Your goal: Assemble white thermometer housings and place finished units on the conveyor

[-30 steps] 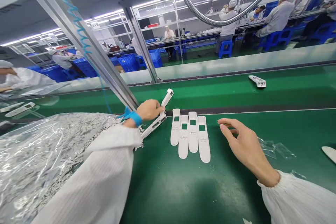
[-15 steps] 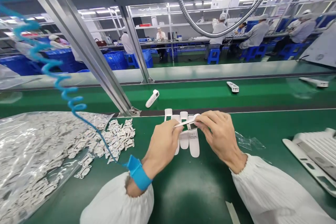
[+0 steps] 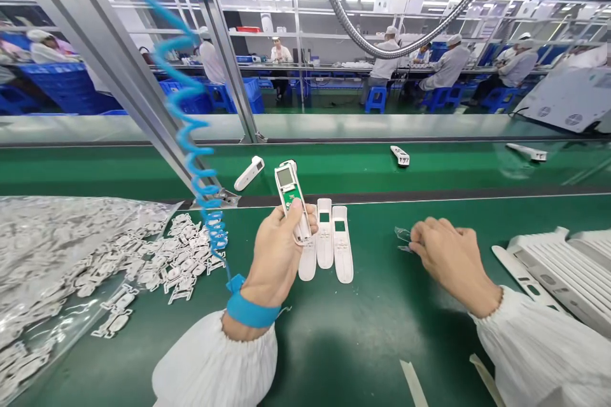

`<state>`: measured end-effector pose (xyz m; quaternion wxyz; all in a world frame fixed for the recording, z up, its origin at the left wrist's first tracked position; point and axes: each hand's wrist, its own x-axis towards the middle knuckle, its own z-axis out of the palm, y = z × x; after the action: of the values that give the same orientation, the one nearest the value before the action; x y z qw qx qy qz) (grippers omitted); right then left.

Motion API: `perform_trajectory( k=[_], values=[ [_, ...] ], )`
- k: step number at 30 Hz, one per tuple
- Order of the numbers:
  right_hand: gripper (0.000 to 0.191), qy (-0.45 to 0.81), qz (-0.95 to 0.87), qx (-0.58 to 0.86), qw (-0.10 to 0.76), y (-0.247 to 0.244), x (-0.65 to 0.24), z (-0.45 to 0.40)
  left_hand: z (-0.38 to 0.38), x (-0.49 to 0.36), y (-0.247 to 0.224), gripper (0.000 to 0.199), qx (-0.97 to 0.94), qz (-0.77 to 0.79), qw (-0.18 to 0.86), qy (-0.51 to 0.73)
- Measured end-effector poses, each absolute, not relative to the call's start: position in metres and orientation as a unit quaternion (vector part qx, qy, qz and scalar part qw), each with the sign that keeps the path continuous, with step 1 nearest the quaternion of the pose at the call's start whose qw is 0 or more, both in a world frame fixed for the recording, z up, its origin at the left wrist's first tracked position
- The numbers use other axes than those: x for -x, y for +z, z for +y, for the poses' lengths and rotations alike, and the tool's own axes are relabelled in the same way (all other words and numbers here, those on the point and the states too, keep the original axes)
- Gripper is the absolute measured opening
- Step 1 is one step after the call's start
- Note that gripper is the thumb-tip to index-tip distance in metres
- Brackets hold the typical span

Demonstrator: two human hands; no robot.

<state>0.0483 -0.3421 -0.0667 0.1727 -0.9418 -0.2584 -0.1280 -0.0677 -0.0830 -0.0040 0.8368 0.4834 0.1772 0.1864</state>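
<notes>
My left hand point(image 3: 281, 248) is closed around a white handheld device point(image 3: 292, 194), its housing uncovered so that a small grey screen and a green circuit board show. The thumb presses on the board. Just right of it, white front covers point(image 3: 342, 245) with square windows lie side by side on the green bench; one is partly hidden by my fingers. Farther right, my right hand point(image 3: 446, 257) pinches small pieces of clear plastic film point(image 3: 403, 237) low over the bench. A blue wrist strap point(image 3: 252, 310) with a coiled cord is on my left wrist.
A clear bag of small white plastic parts point(image 3: 42, 254) spills out at left. A white ribbed tray point(image 3: 563, 267) stands at right. White devices point(image 3: 400, 156) lie on the green belt behind. A metal post point(image 3: 138, 82) and the coiled blue cord point(image 3: 191, 130) cross the left side.
The hands have parted. My left hand now holds the uncovered device up to the left, where both hands were together over the covers. My right hand has moved right to the film.
</notes>
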Motion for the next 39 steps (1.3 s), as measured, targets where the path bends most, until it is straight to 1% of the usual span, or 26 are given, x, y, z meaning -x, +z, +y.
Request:
perform_trajectory(
  k=[2,3,5,8,10,12,14,17,18,20,22,26,28,32,33,36,37,39],
  values=[
    [0.015,-0.12,-0.279,0.933,0.195,-0.059,-0.061,-0.318,-0.076,0.068,-0.001,0.03,-0.477,0.165,0.843,0.186],
    [0.015,-0.102,-0.289,0.927,0.218,-0.055,-0.067,-0.3,-0.074,0.069,-0.001,0.029,-0.482,0.158,0.844,0.175],
    [0.022,-0.029,-0.301,0.912,0.277,-0.049,-0.077,-0.259,-0.071,0.07,-0.002,0.029,-0.492,0.149,0.845,0.151],
    [0.015,0.074,-0.3,0.902,0.302,-0.049,-0.084,-0.216,-0.069,0.07,-0.008,0.039,-0.513,0.167,0.833,0.122],
    [0.012,0.102,-0.293,0.903,0.297,-0.048,-0.084,-0.212,-0.069,0.07,-0.013,0.048,-0.547,0.195,0.807,0.104],
    [0.014,0.12,-0.277,0.897,0.324,-0.043,-0.079,-0.226,-0.07,0.07,-0.017,0.054,-0.588,0.212,0.777,0.082],
    [0.021,0.163,-0.263,0.862,0.402,-0.033,-0.071,-0.247,-0.074,0.07,-0.02,0.053,-0.635,0.217,0.737,0.08],
    [0.029,0.246,-0.261,0.755,0.549,-0.021,-0.055,-0.273,-0.086,0.071,-0.022,0.047,-0.734,0.191,0.646,0.09],
    [0.03,0.269,-0.264,0.718,0.586,-0.019,-0.049,-0.277,-0.091,0.073,-0.023,0.045,-0.766,0.174,0.612,0.09],
    [0.031,0.296,-0.261,0.656,0.644,-0.021,-0.037,-0.279,-0.101,0.075,-0.027,0.042,-0.814,0.135,0.558,0.085],
    [0.032,0.294,-0.252,0.619,0.684,-0.027,-0.029,-0.275,-0.109,0.076,-0.031,0.039,-0.84,0.113,0.524,0.085],
    [0.038,0.225,-0.237,0.601,0.729,-0.042,-0.023,-0.267,-0.117,0.078,-0.034,0.038,-0.849,0.103,0.513,0.071],
    [0.038,0.22,-0.237,0.574,0.753,-0.045,-0.02,-0.264,-0.12,0.079,-0.033,0.039,-0.863,0.087,0.493,0.068],
    [0.039,0.312,-0.227,0.472,0.792,-0.044,-0.012,-0.263,-0.123,0.084,-0.032,0.051,-0.91,0.048,0.41,0.039],
    [0.039,0.332,-0.228,0.452,0.796,-0.042,-0.01,-0.264,-0.123,0.085,-0.032,0.052,-0.915,0.041,0.4,0.027],
    [0.039,0.371,-0.251,0.406,0.797,-0.032,-0.007,-0.268,-0.124,0.084,-0.029,0.04,-0.921,0.028,0.387,0.011],
    [0.037,0.377,-0.255,0.396,0.797,-0.029,-0.007,-0.269,-0.125,0.084,-0.028,0.039,-0.924,0.037,0.378,0.031],
    [0.033,0.379,-0.252,0.388,0.802,-0.024,-0.005,-0.269,-0.13,0.083,-0.027,0.046,-0.923,0.067,0.359,0.121]
  ],
)
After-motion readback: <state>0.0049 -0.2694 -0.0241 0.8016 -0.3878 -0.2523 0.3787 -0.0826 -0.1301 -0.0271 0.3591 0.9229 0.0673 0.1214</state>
